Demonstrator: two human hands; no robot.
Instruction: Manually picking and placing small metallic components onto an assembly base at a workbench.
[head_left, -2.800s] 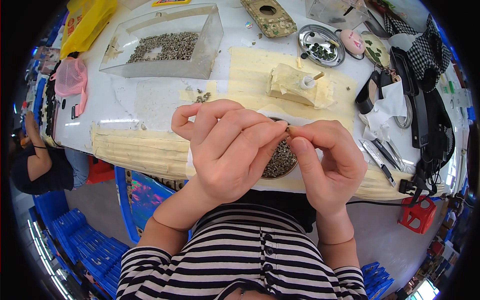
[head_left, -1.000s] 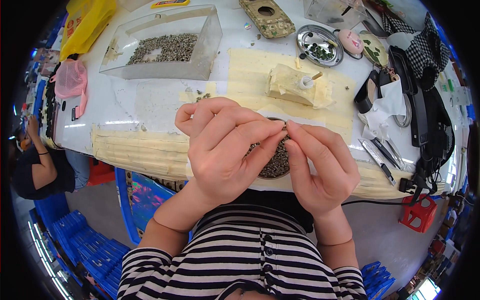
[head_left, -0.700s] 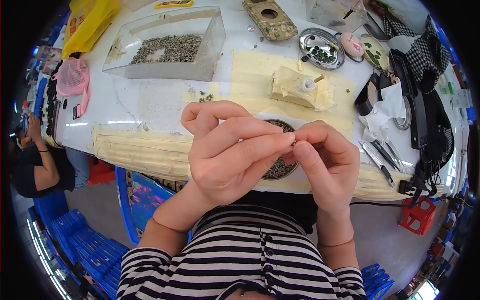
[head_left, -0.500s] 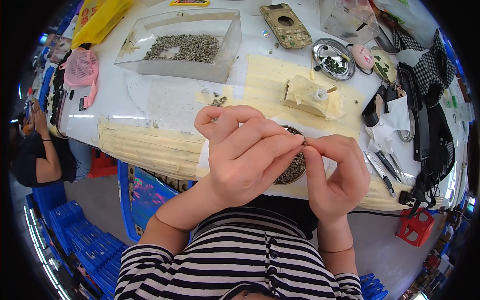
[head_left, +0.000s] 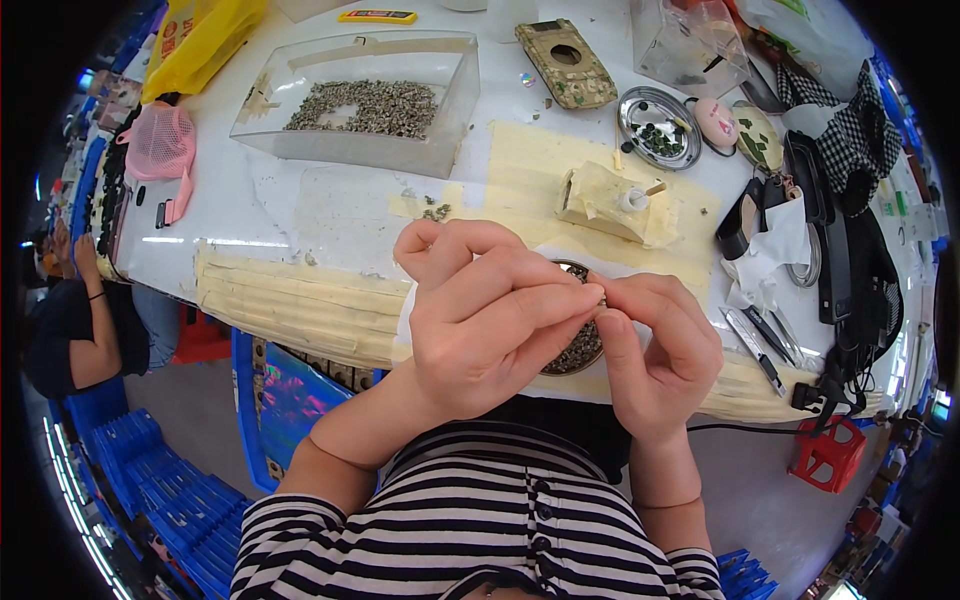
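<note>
Left hand (head_left: 490,335) and right hand (head_left: 660,350) meet fingertip to fingertip just above a round dish (head_left: 571,374) of small metallic pieces (head_left: 580,352). Left fingers: thumb and forefinger together, apparently clamped on a tiny piece (head_left: 603,302) at the meeting point. Right fingers: thumb and forefinger at the same spot, close together; cannot tell whether they grip the piece or only touch it. A few loose bits (head_left: 438,211) lie on the surface (head_left: 350,205) just beyond the left hand.

To do this well, I'd say: pinch light, use the very tips, one hand steady while the other makes small adjustments. Staying over the dish makes sense, so a dropped piece lands among the others. Tilting the fingers slightly would open the line of sight.

Hard to make out: the piece is mostly covered by fingertips, so shape and orientation unreadable. Left hand hides much of the dish. Right hand's outer fingers curl under, partly out of sight. Yellow bag (head_left: 200,45) is cut off at top; co-worker (head_left: 85,310) at far left is dim and warped.
</note>
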